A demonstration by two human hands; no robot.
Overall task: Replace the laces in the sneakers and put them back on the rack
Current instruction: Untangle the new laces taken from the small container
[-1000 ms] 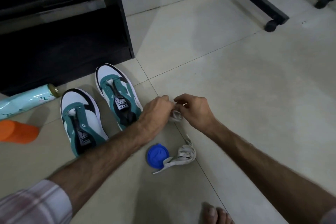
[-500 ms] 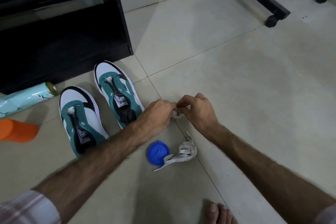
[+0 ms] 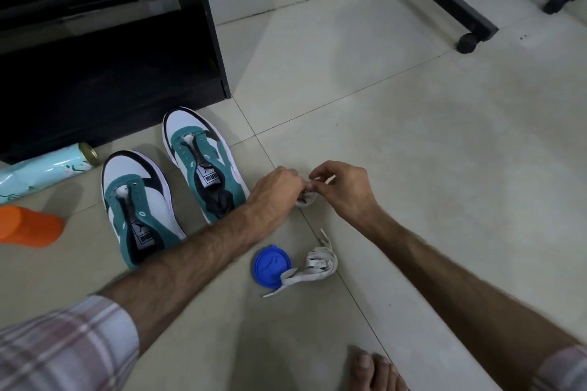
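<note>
Hands (image 3: 309,187) still pinching lace bundle (image 3: 306,198), unmoved

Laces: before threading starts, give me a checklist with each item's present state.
1. Both hands on one lace: ok. The left hand and right hand pinch a bundled white lace between them.
2. Lace unwound with a free tip: not ok, it is bunched at the fingers.
3. Second lace within reach: ok. The spare lace lies on the floor, partly over the blue lid.
4. Sneakers stripped of old laces: ok. The near sneaker and far sneaker show bare eyelets.
5. Sneakers upright, toes toward the rack: ok.
6. Lace long enough: cannot tell.
</note>
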